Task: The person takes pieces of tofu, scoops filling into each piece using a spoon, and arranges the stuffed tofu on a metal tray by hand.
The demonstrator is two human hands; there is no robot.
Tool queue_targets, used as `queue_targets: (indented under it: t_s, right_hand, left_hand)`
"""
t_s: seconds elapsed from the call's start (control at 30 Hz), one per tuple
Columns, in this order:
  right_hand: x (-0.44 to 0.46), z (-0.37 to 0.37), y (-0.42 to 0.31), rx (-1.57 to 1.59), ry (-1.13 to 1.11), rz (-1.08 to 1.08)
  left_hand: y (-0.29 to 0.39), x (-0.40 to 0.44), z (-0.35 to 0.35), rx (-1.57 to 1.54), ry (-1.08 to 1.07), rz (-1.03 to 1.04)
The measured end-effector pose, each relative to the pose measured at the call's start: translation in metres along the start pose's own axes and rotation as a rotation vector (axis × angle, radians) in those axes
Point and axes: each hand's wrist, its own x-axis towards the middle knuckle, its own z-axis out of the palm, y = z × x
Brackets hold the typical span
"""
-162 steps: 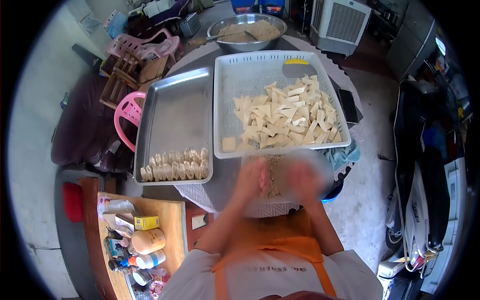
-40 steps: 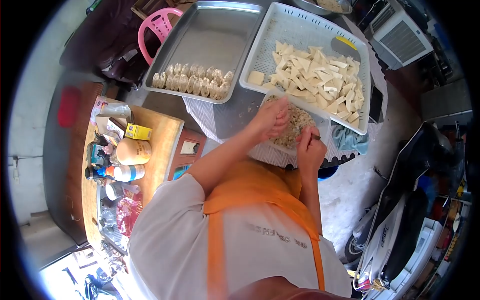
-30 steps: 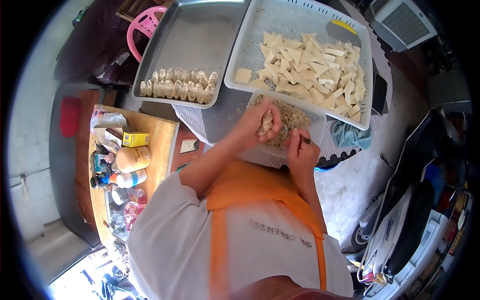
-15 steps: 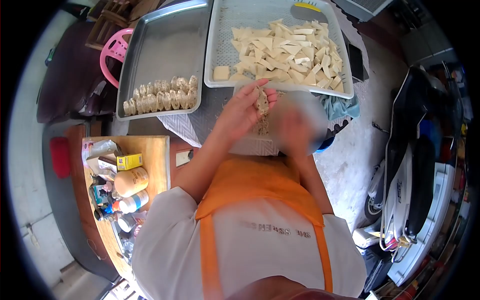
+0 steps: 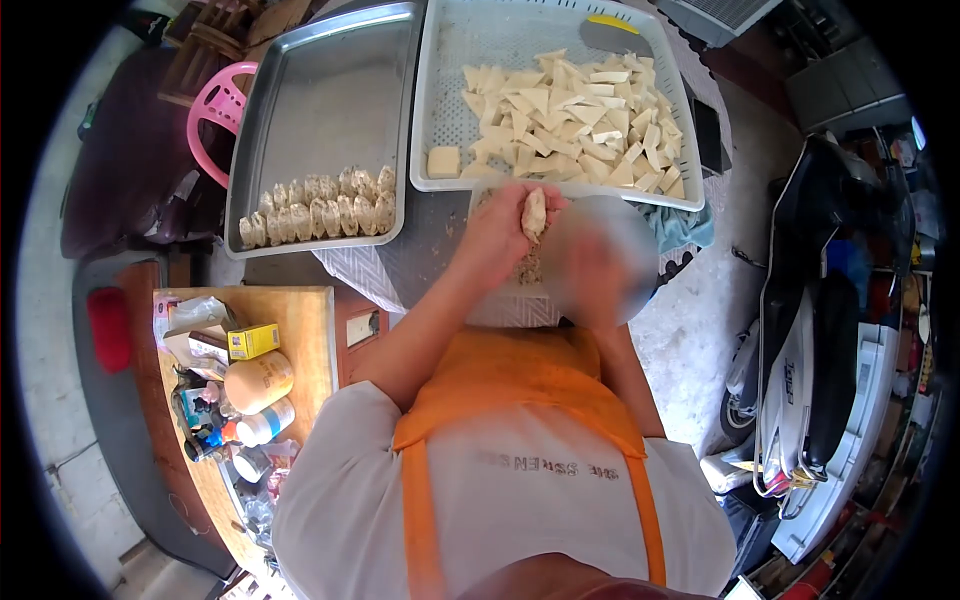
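Observation:
My left hand [image 5: 500, 225] is closed around a pale, tofu-like piece [image 5: 535, 214] with its fingers curled about it. Just beneath is a container of speckled brown filling [image 5: 529, 268], partly covered by my hands. My right hand [image 5: 592, 272] sits to the right of it, inside a blurred round patch, so its fingers cannot be made out. Beyond my hands, a white perforated tray [image 5: 437, 110] carries a heap of cut pale tofu-like pieces [image 5: 585, 120]. At the left, a metal tray [image 5: 335, 90] bears two rows of filled pieces [image 5: 318, 215] along its near side.
A yellow-handled scraper [image 5: 615, 35] lies at the white tray's far corner. A teal cloth [image 5: 680, 226] hangs by its near right corner. On the left, a wooden table [image 5: 305, 320] holds jars and boxes. A scooter [image 5: 800, 370] stands at the right.
The piece in my left hand has turned more upright, and my fingers have closed round it from an open palm. The view has shifted slightly. My right hand stays blurred.

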Motion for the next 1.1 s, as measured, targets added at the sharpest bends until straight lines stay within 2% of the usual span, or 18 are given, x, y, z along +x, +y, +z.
queue_targets:
  t_s: [0.07, 0.17, 0.37, 0.47, 0.57, 0.67, 0.73, 0.77, 0.87, 0.97, 1.1]
  right_hand:
    - [0.000, 0.001, 0.002, 0.003, -0.011, 0.003]
    - [0.000, -0.002, -0.001, -0.014, -0.038, 0.000]
    - [-0.001, -0.002, 0.000, 0.023, -0.058, -0.014]
    - [0.000, -0.005, -0.002, 0.044, -0.063, -0.019]
    - [0.000, -0.005, 0.000, 0.045, -0.059, -0.049]
    - [-0.001, -0.005, 0.001, 0.063, -0.067, -0.047]
    - [-0.002, -0.005, 0.000, 0.069, -0.066, -0.036]
    - [-0.002, -0.005, -0.001, 0.071, -0.063, -0.026]
    - [0.002, -0.011, -0.007, 0.115, -0.077, 0.046]
    - [0.010, -0.020, -0.018, 0.306, -0.155, 0.242]
    - [0.011, -0.020, -0.020, 0.292, -0.157, 0.250]
  left_hand:
    - [0.004, 0.002, -0.004, -0.307, -0.050, -0.153]
    - [0.004, 0.001, -0.004, -0.339, -0.011, -0.114]
    - [0.001, -0.004, -0.017, -0.339, -0.127, -0.197]
    - [0.006, -0.007, -0.006, -0.228, 0.003, -0.137]
    - [0.011, -0.005, 0.001, -0.220, 0.046, -0.174]
    - [0.002, -0.004, -0.017, -0.347, -0.109, -0.245]
    - [-0.001, -0.004, -0.023, -0.364, -0.169, -0.205]
    - [-0.001, -0.002, -0.024, -0.371, -0.203, -0.185]
    - [0.015, 0.000, 0.012, -0.290, 0.163, -0.156]
    - [0.020, -0.002, 0.011, -0.219, 0.001, -0.110]
    - [0.021, -0.001, 0.000, -0.420, -0.018, -0.168]
